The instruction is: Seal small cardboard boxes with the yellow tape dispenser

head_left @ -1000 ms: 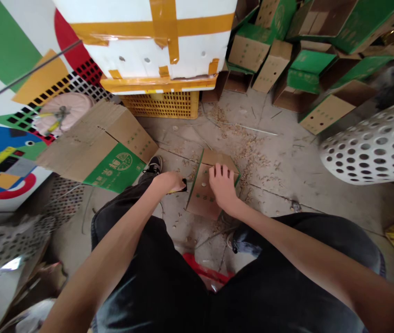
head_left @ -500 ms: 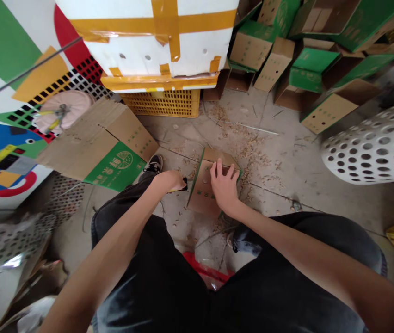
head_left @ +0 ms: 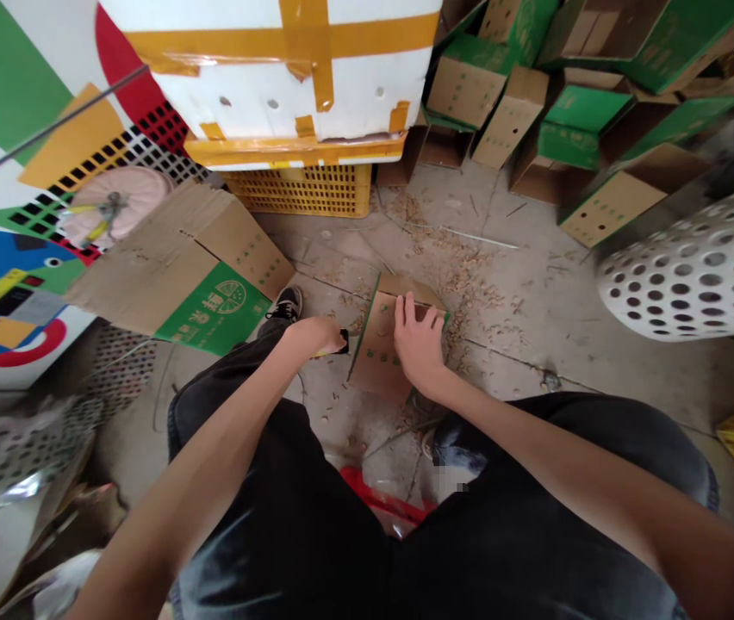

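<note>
The right hand's spread fingers [head_left: 409,315] press open on a light, stiff brown-and-green cardboard box piece [head_left: 375,362], lying on the concrete floor [head_left: 509,370] and best held at its edges; the left hand's fingers [head_left: 323,331] curl shut around a small black-and-yellow tool [head_left: 342,346].

A white foam box [head_left: 283,77] bound in yellow tape sits on a yellow crate [head_left: 302,194], beside stacked green cartons [head_left: 509,103]; a flattened carton [head_left: 192,267] leans against a painted wall [head_left: 11,112], a perforated white roll [head_left: 696,267] at right
</note>
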Motion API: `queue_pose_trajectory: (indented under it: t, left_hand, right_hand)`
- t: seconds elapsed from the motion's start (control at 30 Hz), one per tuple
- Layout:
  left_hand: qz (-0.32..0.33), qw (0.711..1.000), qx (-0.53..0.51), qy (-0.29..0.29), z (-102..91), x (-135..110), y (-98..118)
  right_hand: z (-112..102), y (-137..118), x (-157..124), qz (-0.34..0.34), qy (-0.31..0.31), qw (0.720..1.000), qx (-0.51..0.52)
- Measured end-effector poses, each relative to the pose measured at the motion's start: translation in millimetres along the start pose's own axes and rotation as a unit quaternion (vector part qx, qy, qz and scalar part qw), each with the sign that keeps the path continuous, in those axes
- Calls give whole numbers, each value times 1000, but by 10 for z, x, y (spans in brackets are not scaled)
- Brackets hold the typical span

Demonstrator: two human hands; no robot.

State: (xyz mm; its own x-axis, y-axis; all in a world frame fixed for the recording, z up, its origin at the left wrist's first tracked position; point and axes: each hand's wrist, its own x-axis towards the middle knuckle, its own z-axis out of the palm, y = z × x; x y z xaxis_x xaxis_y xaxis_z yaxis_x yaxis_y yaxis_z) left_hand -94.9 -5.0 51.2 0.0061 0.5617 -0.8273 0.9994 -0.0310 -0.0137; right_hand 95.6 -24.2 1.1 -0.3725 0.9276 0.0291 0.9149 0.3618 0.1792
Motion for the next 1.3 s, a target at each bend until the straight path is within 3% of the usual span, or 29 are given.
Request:
queue_pose_trajectory:
  t: [0.87,1.3]
  left_hand:
    - [3,1000,1,-16,11,-68,34]
    - [-2,1000,4,-20,-26,-84,59]
  right_hand:
    - [-176,30,98,0,-57,998,33]
    - [7,17,19,-23,-28,999,37]
